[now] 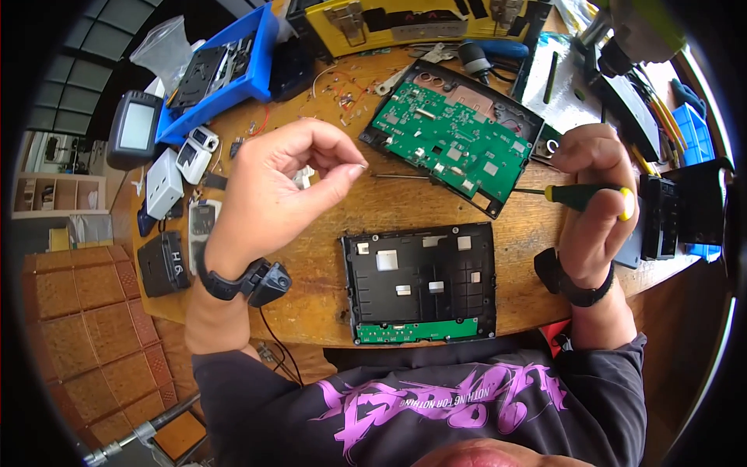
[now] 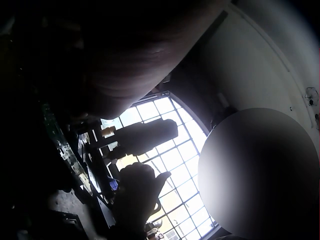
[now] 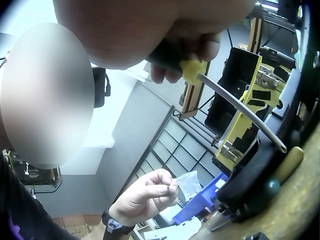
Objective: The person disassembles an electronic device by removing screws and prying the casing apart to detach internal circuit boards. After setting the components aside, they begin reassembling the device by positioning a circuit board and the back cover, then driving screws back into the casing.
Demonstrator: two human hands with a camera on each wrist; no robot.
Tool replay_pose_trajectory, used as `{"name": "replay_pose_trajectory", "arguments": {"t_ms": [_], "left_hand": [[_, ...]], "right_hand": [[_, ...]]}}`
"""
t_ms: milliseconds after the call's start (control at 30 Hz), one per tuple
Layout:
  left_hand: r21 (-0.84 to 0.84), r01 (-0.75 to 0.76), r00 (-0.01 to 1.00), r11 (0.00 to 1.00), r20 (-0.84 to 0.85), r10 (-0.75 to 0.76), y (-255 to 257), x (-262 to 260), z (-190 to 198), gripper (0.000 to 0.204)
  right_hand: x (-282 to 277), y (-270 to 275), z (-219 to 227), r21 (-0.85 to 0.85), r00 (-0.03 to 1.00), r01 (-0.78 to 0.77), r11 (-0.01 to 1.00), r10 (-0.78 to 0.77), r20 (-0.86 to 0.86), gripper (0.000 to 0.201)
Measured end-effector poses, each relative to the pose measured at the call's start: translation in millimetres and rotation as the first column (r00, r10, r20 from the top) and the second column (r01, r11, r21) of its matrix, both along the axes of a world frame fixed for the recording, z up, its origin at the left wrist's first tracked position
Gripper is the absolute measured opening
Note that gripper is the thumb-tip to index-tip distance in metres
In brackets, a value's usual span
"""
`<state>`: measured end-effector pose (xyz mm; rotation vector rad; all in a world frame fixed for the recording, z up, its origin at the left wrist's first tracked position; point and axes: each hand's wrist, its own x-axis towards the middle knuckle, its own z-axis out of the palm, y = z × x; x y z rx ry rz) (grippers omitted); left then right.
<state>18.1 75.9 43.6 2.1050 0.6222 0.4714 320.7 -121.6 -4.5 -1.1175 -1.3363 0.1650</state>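
My left hand [image 1: 284, 183] is raised over the table left of the green circuit board [image 1: 455, 140], thumb and index fingertips pinched on a tiny part too small to identify. In the right wrist view the left hand [image 3: 145, 197] shows the same pinch. My right hand [image 1: 595, 194] grips a screwdriver [image 1: 572, 196] by its green and yellow handle, its shaft pointing left to the board's lower right corner. The board lies tilted in a black frame. Nearer my body lies a black back cover [image 1: 420, 280] with a green strip along its lower edge.
A blue bin [image 1: 253, 74] of parts stands at the back left, a yellow toolbox [image 1: 420, 27] at the back. Small devices and a black box [image 1: 163, 265] line the left side. Loose screws and wires lie behind the left hand; tools crowd the right side.
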Motion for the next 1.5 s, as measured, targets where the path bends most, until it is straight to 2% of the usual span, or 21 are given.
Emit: {"name": "replay_pose_trajectory", "arguments": {"t_ms": [33,67,167,200,267,300,333,400,433,467,567,600,667,733,800,833,1000,1233,1500], "left_hand": [[-0.111,0.03,0.998,0.993,0.063,-0.023,-2,-1,-4,0.016],[-0.218,0.067,0.991,0.974,0.128,-0.04,-4,-2,-8,0.016],[-0.294,0.086,0.983,0.952,0.18,-0.033,-7,-3,-19,0.015],[-0.316,0.096,0.979,0.944,0.203,-0.032,-7,-3,-21,0.015],[-0.296,0.115,0.979,0.948,0.196,-0.058,-5,-4,-24,0.014],[-0.27,0.14,0.978,0.953,0.188,-0.09,-5,-4,-26,0.014],[-0.276,0.138,0.979,0.951,0.185,-0.089,-6,-5,-28,0.014],[-0.328,0.17,0.968,0.929,0.23,-0.096,-9,-4,-32,0.013],[-0.336,0.171,0.969,0.926,0.228,-0.096,-9,-4,-34,0.013],[-0.363,0.186,0.966,0.913,0.235,-0.104,-9,-4,-35,0.013],[-0.407,0.205,0.963,0.89,0.248,-0.108,-11,-3,-35,0.012],[-0.42,0.212,0.96,0.882,0.256,-0.109,-12,-2,-36,0.011],[-0.467,0.196,0.967,0.862,0.236,-0.093,-14,-1,-37,0.012],[-0.509,0.176,0.974,0.842,0.212,-0.075,-19,0,-39,0.013],[-0.581,0.104,0.976,0.807,0.216,0.029,-25,3,-42,0.021],[-0.549,0.131,0.976,0.826,0.217,-0.011,-23,4,-43,0.03],[-0.554,0.103,0.975,0.826,0.222,0.028,-30,10,-49,0.035],[-0.513,0.129,0.966,0.848,0.258,0.009,-31,12,-54,0.04],[-0.536,0.163,0.964,0.828,0.264,-0.019,-33,12,-53,0.042]], "right_hand": [[-1,2,-1,-0.031,0.999,0.054,0.998,-0.053,0.012,0.076],[-1,2,-3,-0.035,0.999,0.044,0.998,-0.044,0.01,0.076],[7,1,-9,-0.138,0.978,-0.002,0.99,-0.027,-0.208,0.088],[10,0,-9,-0.142,0.978,-0.006,0.99,-0.024,-0.208,0.088],[13,-1,-8,-0.192,0.902,-0.198,0.961,0.102,-0.42,0.084],[11,0,-6,-0.207,0.863,-0.216,0.954,0.088,-0.497,0.076],[9,2,-5,-0.211,0.861,-0.217,0.953,0.085,-0.501,0.076],[5,8,-5,-0.183,0.754,-0.291,0.939,0.108,-0.648,0.065],[2,7,-4,-0.16,0.7,-0.324,0.933,0.122,-0.704,0.05],[0,7,-4,-0.167,0.698,-0.323,0.932,0.115,-0.707,0.05],[-8,9,-3,-0.213,0.74,-0.357,0.909,0.136,-0.658,0.022],[-7,9,-4,-0.22,0.743,-0.353,0.91,0.129,-0.657,0.022],[-5,8,-6,-0.219,0.813,-0.386,0.896,0.218,-0.54,0.023],[-5,6,-5,-0.212,0.785,-0.399,0.892,0.213,-0.582,0.027],[-6,6,-7,-0.203,0.787,-0.422,0.884,0.246,-0.566,0.026],[-4,6,-10,-0.207,0.792,-0.427,0.88,0.253,-0.556,0.027],[-11,4,-8,-0.187,0.759,-0.46,0.868,0.276,-0.589,0.031],[-14,5,-8,-0.211,0.785,-0.418,0.884,0.235,-0.573,0.035],[-14,6,-11,-0.235,0.815,-0.406,0.883,0.233,-0.531,0.034]]}}
